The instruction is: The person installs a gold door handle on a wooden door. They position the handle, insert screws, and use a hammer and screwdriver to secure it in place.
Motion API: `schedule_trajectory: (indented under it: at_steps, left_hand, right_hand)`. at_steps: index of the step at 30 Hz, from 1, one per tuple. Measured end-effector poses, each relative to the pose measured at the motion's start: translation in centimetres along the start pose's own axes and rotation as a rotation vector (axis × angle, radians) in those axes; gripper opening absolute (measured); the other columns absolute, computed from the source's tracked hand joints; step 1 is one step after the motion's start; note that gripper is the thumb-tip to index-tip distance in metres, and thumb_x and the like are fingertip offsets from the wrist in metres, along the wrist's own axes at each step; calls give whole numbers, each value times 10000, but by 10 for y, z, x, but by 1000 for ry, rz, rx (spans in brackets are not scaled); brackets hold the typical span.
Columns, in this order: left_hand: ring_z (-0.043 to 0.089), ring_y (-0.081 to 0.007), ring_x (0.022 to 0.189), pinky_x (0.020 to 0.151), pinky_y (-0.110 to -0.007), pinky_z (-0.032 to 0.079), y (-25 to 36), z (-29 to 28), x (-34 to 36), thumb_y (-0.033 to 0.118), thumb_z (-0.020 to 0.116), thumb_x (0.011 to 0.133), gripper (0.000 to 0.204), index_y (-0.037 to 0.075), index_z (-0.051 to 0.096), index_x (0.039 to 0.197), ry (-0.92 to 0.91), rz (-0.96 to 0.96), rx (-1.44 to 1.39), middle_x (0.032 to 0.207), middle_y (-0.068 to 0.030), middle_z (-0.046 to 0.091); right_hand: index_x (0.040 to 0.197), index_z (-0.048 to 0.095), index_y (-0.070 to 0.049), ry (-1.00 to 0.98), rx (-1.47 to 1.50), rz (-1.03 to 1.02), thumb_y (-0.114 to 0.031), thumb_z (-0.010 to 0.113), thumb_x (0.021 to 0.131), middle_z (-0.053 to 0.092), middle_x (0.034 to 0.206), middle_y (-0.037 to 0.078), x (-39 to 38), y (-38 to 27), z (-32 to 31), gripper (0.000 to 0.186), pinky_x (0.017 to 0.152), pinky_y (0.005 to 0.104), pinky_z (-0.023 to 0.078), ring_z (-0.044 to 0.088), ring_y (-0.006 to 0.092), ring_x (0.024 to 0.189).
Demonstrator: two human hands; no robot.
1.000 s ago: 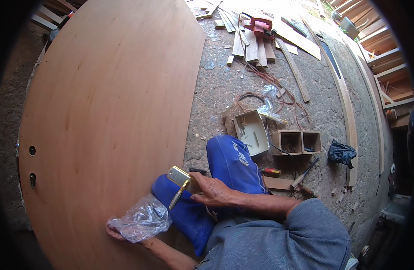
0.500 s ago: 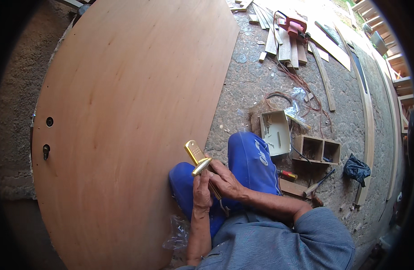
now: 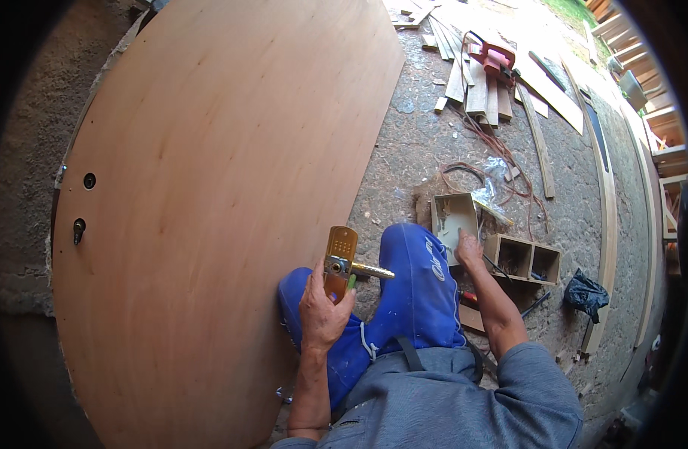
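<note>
Beside the door (image 3: 209,187), your left hand (image 3: 325,310) is gripping a gilt door handle (image 3: 342,243); right hand (image 3: 470,248) is reaching into a box (image 3: 450,213), hold unclear.

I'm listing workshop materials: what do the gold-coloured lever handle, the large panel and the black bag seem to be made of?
Lever handle: probably metal, polished or plated, since it throws bright highlights. Large panel: wood, perhaps a veneer, with a smooth finish; fine grain and small dark flecks show across it. Black bag: likely thin plastic, as it is crumpled and slightly glossy.
</note>
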State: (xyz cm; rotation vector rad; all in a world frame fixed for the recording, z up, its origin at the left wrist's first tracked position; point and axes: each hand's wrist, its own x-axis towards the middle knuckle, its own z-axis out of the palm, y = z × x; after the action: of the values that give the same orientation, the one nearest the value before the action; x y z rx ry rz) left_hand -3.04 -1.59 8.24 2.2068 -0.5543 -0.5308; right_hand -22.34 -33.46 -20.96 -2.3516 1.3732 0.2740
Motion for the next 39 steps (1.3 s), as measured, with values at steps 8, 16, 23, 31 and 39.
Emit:
schedule_trajectory:
  at_steps: [8,16,23,31,39]
  left_hand:
    - [647,-410,1186,996,-476,537,-9,-25,-2,192,793,819,714,7,498,1442,93,172,343,1325,-231,632]
    - [679,-392,1103,937,-467,565,-8,-35,0,194,766,827,683,-11,526,1432,43,215,457,1240,-209,670]
    - [686,-377,1091,918,-473,572,-3,-46,-1,214,762,840,700,-14,509,1451,-42,209,475,1237,-205,673]
    - [697,-379,1053,882,-478,578,-13,-51,-8,214,739,857,699,-7,479,1467,-60,247,505,1207,-202,673]
    - [688,-396,1063,902,-496,570,-19,-49,-6,220,724,868,666,3,491,1452,-83,252,480,1205,-200,671]
  right_hand:
    - [1422,383,-35,103,232,44,-81,614,886,695,954,233,3,8,30,586,816,514,587,709,447,874]
    - [1530,345,-92,-333,1688,-282,32,651,849,626,855,86,-91,-177,-160,756,583,287,585,691,172,727]
    - [1296,516,-59,57,973,-1067,-99,670,993,749,991,151,-143,-257,-169,342,692,354,594,762,246,848]
    - [1206,593,-70,24,689,-1201,-104,690,953,735,994,150,-149,-270,-166,273,750,416,587,740,326,898]
    - [1172,573,-65,-165,447,-1226,-107,672,944,700,968,153,-140,-275,-190,252,788,446,567,707,354,948]
